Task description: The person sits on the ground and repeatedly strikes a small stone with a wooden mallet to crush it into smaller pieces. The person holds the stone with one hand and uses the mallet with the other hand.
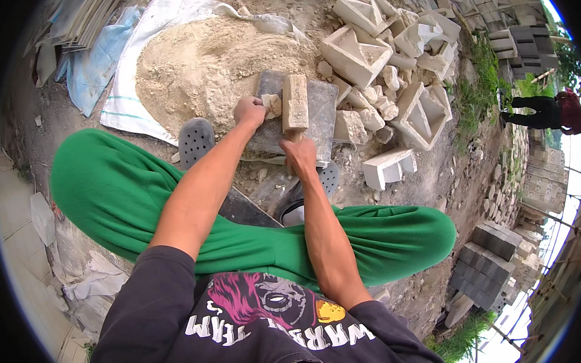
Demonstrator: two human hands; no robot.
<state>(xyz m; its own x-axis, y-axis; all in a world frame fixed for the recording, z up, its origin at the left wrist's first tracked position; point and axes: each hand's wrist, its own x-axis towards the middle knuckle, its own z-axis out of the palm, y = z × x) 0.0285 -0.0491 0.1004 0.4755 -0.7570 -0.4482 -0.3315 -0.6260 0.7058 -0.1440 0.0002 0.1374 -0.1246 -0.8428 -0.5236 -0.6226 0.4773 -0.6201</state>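
My right hand (300, 154) is closed around the short handle of a mallet, whose blocky, dusty head (294, 102) looks wooden and stands over a dark flat slab (321, 109). Just left of the mallet head, my left hand (249, 112) grips a small pale chunk of broken block (272, 106) by its left side. That chunk is at or just above the slab; the exact contact is hard to make out. A heap of crushed, sandy powder (188, 69) lies beyond and left of the slab, on a white woven sheet (120, 101).
To the right of the slab lies a pile of broken pale blocks (356, 52), with a loose fragment (390, 167) nearer me. My feet in grey clogs (196, 141) flank the slab's near side. Grey blocks (482, 267) are stacked farther right. Another person (547, 112) stands in the distance.
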